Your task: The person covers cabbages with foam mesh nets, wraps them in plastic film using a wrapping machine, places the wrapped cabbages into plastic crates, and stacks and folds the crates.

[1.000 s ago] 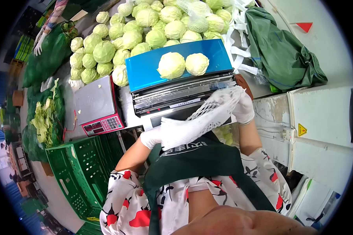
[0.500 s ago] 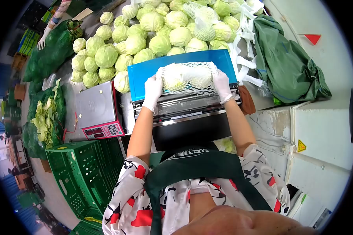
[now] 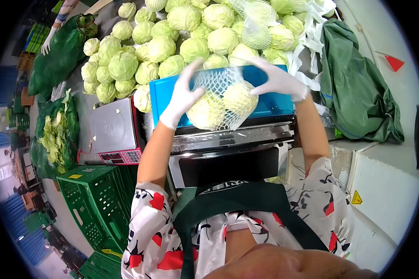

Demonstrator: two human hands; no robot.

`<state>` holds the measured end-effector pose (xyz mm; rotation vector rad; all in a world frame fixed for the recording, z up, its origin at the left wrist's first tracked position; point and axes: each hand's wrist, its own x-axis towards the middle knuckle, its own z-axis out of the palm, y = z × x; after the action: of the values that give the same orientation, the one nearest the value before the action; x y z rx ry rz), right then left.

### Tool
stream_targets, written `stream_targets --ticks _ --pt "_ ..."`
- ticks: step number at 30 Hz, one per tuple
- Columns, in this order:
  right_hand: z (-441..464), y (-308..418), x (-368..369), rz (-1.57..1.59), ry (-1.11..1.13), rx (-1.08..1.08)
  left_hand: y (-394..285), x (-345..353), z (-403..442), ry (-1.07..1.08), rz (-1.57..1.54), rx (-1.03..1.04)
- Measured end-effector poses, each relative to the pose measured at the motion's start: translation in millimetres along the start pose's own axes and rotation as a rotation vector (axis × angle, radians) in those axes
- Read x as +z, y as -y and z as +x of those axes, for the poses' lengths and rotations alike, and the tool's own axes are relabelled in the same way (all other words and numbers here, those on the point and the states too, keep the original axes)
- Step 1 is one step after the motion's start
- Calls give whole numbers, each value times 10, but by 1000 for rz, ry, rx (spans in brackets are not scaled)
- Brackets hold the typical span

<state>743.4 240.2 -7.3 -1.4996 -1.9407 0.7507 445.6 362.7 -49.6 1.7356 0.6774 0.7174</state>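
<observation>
Two pale green cabbages (image 3: 206, 113) in a white mesh net (image 3: 233, 81) sit at the front of the blue plate (image 3: 277, 103) on a machine with a metal bar (image 3: 237, 136). My left hand (image 3: 185, 96), in a white glove, is at the net's left side with thumb and fingers spread, its fingertips smeared by motion. My gloved right hand (image 3: 279, 80) arches at the right, fingers apart, thumb close beside the right cabbage; whether it touches cannot be told. Neither hand is closed round the cabbages.
Loose cabbages (image 3: 160, 49) are piled behind the plate, some in white netting (image 3: 256, 33). Left are a scale (image 3: 114, 128), a green crate (image 3: 86, 200) and a green net sack (image 3: 63, 58) under another person's gloved hand (image 3: 46, 43). A green tarp sack (image 3: 354, 88) lies right.
Both hands have let go of the net's two ends and opened. The netted cabbages, stretched level before, now rest lower and closer to me. The machine's dark front shows more.
</observation>
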Motion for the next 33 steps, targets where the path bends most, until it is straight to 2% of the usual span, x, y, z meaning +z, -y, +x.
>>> stream_targets --ticks 1,2,4,5,6,7,8,11,12,13,14,15,16,18,19,20,22,23,24,26,27,28,29,30,31,32,33 --pt "-147 -32 -83 -68 -71 73 -104 5 -141 -186 99 59" --pt "-231 -37 -58 189 -116 193 -170 19 -274 -373 198 116" --pt "-425 -14 109 706 -209 439 -199 85 -548 -348 107 -100" --pt "-436 49 315 605 -197 447 -192 133 -685 -333 62 -210" --pt "-409 85 576 574 -182 340 -168 191 -808 -320 14 -325" --pt "-384 163 860 479 -309 292 -72 314 -868 -262 284 -113" --pt "-396 252 1065 385 -431 242 -105 390 -882 -293 262 -95" --pt "-470 285 1151 428 -537 283 -41 284 -882 -274 106 -148" --pt "-523 256 1162 383 -608 291 -51 237 -982 -345 47 -149" --pt "-622 410 1109 280 -708 304 -173 133 -1077 -403 234 -105" --pt "-769 530 1074 37 -825 334 -318 6 -1257 -455 421 -70" --pt "-1016 557 1097 -304 -848 398 -320 -120 -1477 -495 807 -78" --pt "-1220 565 1177 -650 -863 456 -200 -248 -1666 -463 1041 -55" --pt "-1470 612 1493 -867 -719 766 -139 -232 -1965 -346 1198 -277" --pt "-1495 705 1588 -828 -587 836 -118 -161 -2026 -339 1241 -277" --pt "-1487 624 1745 -913 -631 812 -105 -51 -2034 -350 1318 -308" --pt "-1448 463 1798 -579 -706 762 119 33 -2017 -402 861 -179" --pt "-1476 314 1824 -376 -772 745 192 94 -1997 -378 521 -350" --pt "-1490 378 1688 -276 -782 640 213 114 -1995 -425 253 -272" --pt "-1594 758 1245 654 -751 669 -116 -36 -2000 -260 -74 -262" --pt "-1719 818 1097 800 -703 609 -408 -159 -2027 -151 -74 -216" --pt "-1850 923 919 639 -574 408 -559 -310 -2077 -43 -33 -189" --pt "-1854 1140 685 1109 -587 527 -762 -433 -2095 -4 -112 -190" --pt "-1925 1069 512 1168 -462 230 -910 -526 -2066 34 -189 -193" --pt "-1814 1092 340 1114 -449 117 -924 -593 -1979 18 -261 -86" --pt "-1619 1136 198 1013 -507 192 -937 -627 -1872 0 -332 23" --pt "-1419 1186 54 912 -557 271 -1092 -521 -1658 -154 -274 -89"
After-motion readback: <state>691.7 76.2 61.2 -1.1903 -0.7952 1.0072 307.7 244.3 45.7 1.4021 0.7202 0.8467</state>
